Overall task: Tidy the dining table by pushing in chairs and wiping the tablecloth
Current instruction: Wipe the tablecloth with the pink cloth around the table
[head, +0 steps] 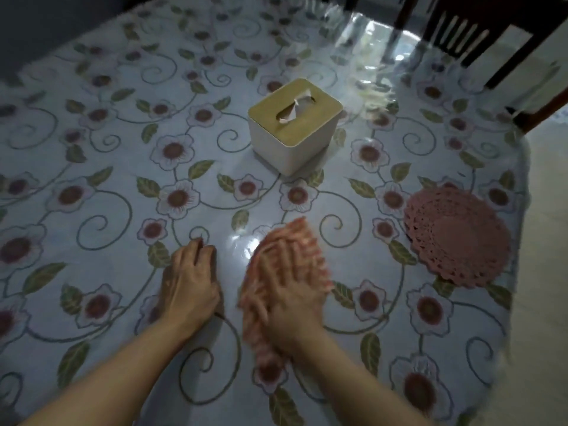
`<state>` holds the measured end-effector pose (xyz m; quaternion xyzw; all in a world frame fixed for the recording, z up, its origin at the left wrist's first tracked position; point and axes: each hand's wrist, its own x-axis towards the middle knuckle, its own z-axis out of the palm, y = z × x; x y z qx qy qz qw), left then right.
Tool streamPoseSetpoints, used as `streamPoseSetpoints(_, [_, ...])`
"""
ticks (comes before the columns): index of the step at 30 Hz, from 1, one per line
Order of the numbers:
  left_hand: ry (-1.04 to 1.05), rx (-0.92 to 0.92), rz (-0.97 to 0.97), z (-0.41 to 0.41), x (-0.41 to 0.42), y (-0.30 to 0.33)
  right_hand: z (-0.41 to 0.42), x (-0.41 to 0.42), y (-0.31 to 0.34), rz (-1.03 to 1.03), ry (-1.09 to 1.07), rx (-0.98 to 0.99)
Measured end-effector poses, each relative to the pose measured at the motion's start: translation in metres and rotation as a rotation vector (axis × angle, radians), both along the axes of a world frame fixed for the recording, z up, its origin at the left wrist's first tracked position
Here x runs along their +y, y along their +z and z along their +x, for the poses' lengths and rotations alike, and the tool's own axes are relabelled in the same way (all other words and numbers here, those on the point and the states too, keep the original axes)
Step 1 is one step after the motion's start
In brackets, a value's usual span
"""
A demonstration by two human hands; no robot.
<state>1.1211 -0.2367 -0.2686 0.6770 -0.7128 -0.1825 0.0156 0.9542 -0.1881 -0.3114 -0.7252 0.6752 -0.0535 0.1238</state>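
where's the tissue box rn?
Head view: the tissue box sits mid-table on the floral tablecloth, beyond the right hand and up-left of the pink doily.

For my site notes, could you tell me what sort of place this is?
Probably a home dining room: a floral tablecloth covers the table, a tissue box sits on it, and a wooden chair stands at the far side.
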Motion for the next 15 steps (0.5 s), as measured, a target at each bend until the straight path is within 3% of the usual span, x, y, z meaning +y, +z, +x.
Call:
streamPoseSetpoints(2, [0.036,0.038,-0.024,-0.003,-0.007,0.0,0.007,0.009,0.0,-0.031,0.22,-0.001])
streamPoseSetpoints(4, [0.045,0.039,-0.025,-0.002,-0.012,0.0,-0.013,-0.004,-0.001,-0.053,0.259,-0.005])
streamPoseSetpoints(7, [0.095,-0.03,-0.009,0.009,-0.022,0.001,-0.053,-0.063,-0.001,-0.115,-0.019,0.048])
streamPoseSetpoints(9, [0.174,-0.07,0.032,0.018,-0.029,0.002,-0.065,-0.109,0.0,-0.024,-0.225,0.041])
streamPoseSetpoints(11, [0.229,-0.079,0.046,0.028,-0.032,0.0,-0.053,-0.129,-0.004,0.021,-0.29,0.011])
streamPoseSetpoints(13, [0.248,-0.053,0.05,0.035,-0.031,-0.002,-0.023,-0.124,-0.006,0.055,-0.077,-0.062])
streamPoseSetpoints(15, [0.253,-0.039,0.049,0.039,-0.026,-0.003,0.01,-0.097,-0.007,0.075,0.33,-0.124])
